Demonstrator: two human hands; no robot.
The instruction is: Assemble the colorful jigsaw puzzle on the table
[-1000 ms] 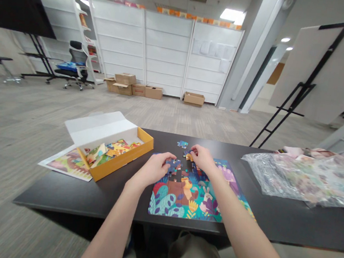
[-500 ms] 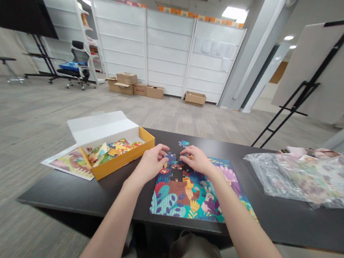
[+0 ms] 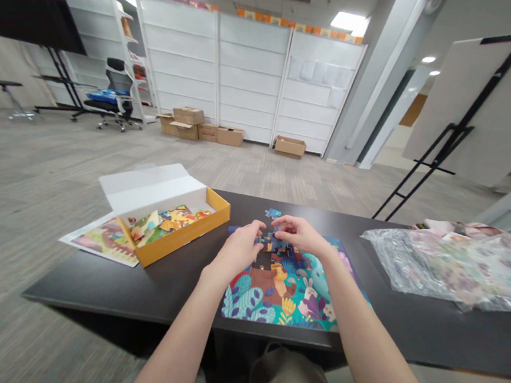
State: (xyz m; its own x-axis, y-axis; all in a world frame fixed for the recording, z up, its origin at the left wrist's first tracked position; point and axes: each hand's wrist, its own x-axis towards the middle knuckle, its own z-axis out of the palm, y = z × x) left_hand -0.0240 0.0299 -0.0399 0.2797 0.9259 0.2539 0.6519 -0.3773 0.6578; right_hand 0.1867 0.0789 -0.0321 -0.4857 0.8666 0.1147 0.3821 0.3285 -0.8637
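Observation:
A colourful jigsaw puzzle (image 3: 289, 295) lies on the black table, partly assembled, with a dark gap left of its middle. Over its upper left part is my left hand (image 3: 243, 246), thumb and fingers curled around the edge of a piece I can only partly see. My right hand (image 3: 297, 233) is just to the right, its fingertips pinched at a small dark blue piece near the puzzle's top edge. Beyond the hands a loose blue piece (image 3: 272, 213) rests on the table. The hands hide much of the puzzle's upper part.
At the left, an open yellow box (image 3: 184, 239) holds many loose pieces, with a printed picture sheet (image 3: 104, 241) partly beneath it. Clear plastic bags (image 3: 451, 265) with patterned contents lie on the right of the black table (image 3: 131, 291).
My left hand has moved right, over the puzzle's upper left, and the blue piece at its fingertips is now mostly hidden. My right hand has shifted slightly right.

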